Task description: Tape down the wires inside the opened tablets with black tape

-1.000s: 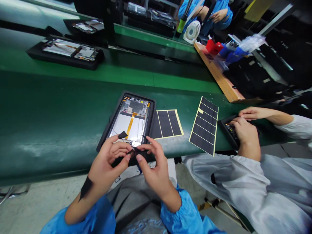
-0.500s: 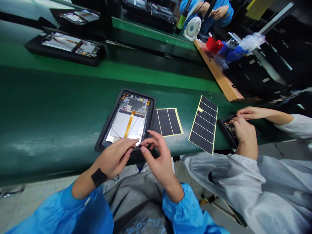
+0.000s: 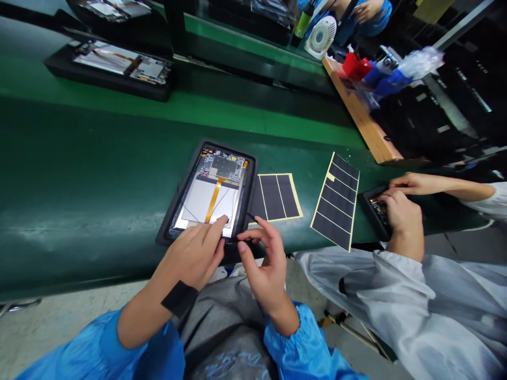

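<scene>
An opened tablet [image 3: 214, 195] lies in a black foam tray [image 3: 253, 179], its circuit board, silver battery and orange ribbon cable showing. My left hand [image 3: 194, 253] rests over the tablet's near edge, fingertips on its lower part; a black patch [image 3: 180, 298] sits on that wrist. Just right of the near corner is my right hand [image 3: 265, 264], its fingers curved and apart, with a thin dark strip or wire near the fingertips. Whether it grips that is too small to tell. Right of the tray lies a sheet of black stickers [image 3: 279, 196].
A longer sticker sheet [image 3: 336, 203] lies further right. Beyond it, a co-worker's hands [image 3: 404, 211] work on another black tray [image 3: 376, 214]. Another tray with a device [image 3: 106, 74] is at the back left. A wooden board [image 3: 362, 121] and a white fan [image 3: 321, 37] are behind.
My left hand has moved further over the tablet's near edge, its index finger now reaching onto the lower part. My right hand has shifted slightly right, away from the left fingertips. The view has shifted slightly.
</scene>
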Available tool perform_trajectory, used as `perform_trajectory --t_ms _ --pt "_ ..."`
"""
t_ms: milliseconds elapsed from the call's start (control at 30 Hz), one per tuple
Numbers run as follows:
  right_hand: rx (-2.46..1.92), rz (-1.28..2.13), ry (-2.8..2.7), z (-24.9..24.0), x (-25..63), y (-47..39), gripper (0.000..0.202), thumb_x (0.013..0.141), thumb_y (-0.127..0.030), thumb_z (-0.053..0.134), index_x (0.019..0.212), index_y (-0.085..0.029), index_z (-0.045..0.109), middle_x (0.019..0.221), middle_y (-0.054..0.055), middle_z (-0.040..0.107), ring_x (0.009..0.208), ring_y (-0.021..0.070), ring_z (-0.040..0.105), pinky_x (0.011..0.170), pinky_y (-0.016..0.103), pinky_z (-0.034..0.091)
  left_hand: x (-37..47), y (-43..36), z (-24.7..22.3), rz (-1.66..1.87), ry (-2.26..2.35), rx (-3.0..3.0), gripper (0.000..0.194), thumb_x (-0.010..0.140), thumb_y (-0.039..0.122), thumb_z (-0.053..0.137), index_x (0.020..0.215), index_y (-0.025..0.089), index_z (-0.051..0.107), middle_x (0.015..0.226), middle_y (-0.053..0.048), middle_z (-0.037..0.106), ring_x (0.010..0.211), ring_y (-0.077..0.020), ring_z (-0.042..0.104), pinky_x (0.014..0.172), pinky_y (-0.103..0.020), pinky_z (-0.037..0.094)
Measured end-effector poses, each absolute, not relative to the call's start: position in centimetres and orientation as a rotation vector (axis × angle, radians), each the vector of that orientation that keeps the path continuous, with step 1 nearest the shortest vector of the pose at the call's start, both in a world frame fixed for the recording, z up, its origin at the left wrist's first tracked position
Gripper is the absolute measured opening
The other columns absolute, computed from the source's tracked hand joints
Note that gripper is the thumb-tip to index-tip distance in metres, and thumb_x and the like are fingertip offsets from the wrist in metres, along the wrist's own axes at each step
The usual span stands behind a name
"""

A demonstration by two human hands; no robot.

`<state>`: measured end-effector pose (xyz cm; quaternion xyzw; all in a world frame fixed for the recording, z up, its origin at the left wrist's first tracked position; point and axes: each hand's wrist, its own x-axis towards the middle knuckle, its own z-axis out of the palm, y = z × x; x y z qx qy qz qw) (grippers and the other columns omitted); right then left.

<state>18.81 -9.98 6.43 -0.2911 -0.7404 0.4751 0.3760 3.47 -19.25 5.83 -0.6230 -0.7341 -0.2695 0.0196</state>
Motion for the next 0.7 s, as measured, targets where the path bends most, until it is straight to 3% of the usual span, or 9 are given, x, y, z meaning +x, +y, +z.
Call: perform_trajectory --t_ms 100,200,333,400,500,600,700 --pt "-0.761 1.240 -1.841 6.8 18.9 -10.3 0.057 0.093 -0.012 0.065 0.145 -0.030 0.047 0.106 0.002 0.075 0.098 0.0180 0.070 0.089 0.035 0.051 3.1 -20.1 6.3 -1.156 -2.371 -1.913 0.038 0.100 0.019 0.046 0.138 0.019 0.047 0.092 -0.004 0.071 0.076 -0.0188 0.069 0.070 -0.029 0.055" --pt "-0.748 1.377 -1.827 7.1 18.4 -10.9 0.062 0.092 -0.015 0.069 0.147 -0.030 0.044 0.113 0.004 0.076 0.106 0.0190 0.069 0.093 0.035 0.052 3.7 -21.0 6.9 -1.708 -2.488 -1.668 0.040 0.100 0.022 0.055 0.138 0.025 0.045 0.095 0.001 0.073 0.078 -0.0137 0.070 0.074 -0.023 0.057" --pt "-0.714 1.553 -1.726 7.5 17.3 -11.2 0.055 0.092 -0.017 0.071 0.141 -0.028 0.049 0.100 0.001 0.076 0.091 0.0172 0.071 0.083 0.032 0.054 5.2 -21.3 7.2 -2.138 -2.489 -1.481 0.042 0.098 0.021 0.061 0.136 0.027 0.043 0.093 0.003 0.075 0.080 -0.0121 0.072 0.077 -0.021 0.059" --pt "-0.724 1.517 -1.703 7.8 17.1 -10.7 0.049 0.091 -0.016 0.071 0.135 -0.028 0.054 0.092 -0.001 0.075 0.083 0.0159 0.070 0.078 0.031 0.054 5.1 -21.2 6.8 -2.037 -2.490 -1.498 0.045 0.098 0.023 0.063 0.138 0.027 0.043 0.095 0.002 0.076 0.085 -0.0140 0.073 0.083 -0.025 0.060" --pt "-0.782 1.375 -1.718 8.2 17.5 -9.1 0.047 0.089 -0.015 0.071 0.133 -0.026 0.056 0.090 0.000 0.073 0.082 0.0167 0.068 0.078 0.033 0.055 3.1 -20.7 6.0 -1.620 -2.354 -1.815 0.040 0.100 0.022 0.058 0.139 0.025 0.049 0.112 -0.005 0.077 0.107 -0.0206 0.072 0.100 -0.035 0.056" --pt "-0.787 1.287 -1.820 8.4 18.4 -7.4 0.052 0.091 -0.014 0.069 0.139 -0.026 0.051 0.092 0.000 0.073 0.088 0.0186 0.069 0.085 0.036 0.056 -0.1 -20.2 5.1 -1.126 -2.019 -2.319 0.042 0.098 0.014 0.048 0.139 0.022 0.056 0.131 -0.011 0.070 0.120 -0.0252 0.067 0.106 -0.042 0.053" --pt "-0.650 1.253 -2.076 8.5 18.8 -6.3 0.059 0.095 -0.012 0.064 0.148 -0.029 0.044 0.100 0.002 0.073 0.095 0.0197 0.070 0.093 0.039 0.056 -3.1 -20.3 4.5 -0.897 -1.857 -2.487 0.055 0.093 0.009 0.045 0.147 0.021 0.052 0.133 -0.011 0.069 0.122 -0.0262 0.066 0.110 -0.048 0.049"
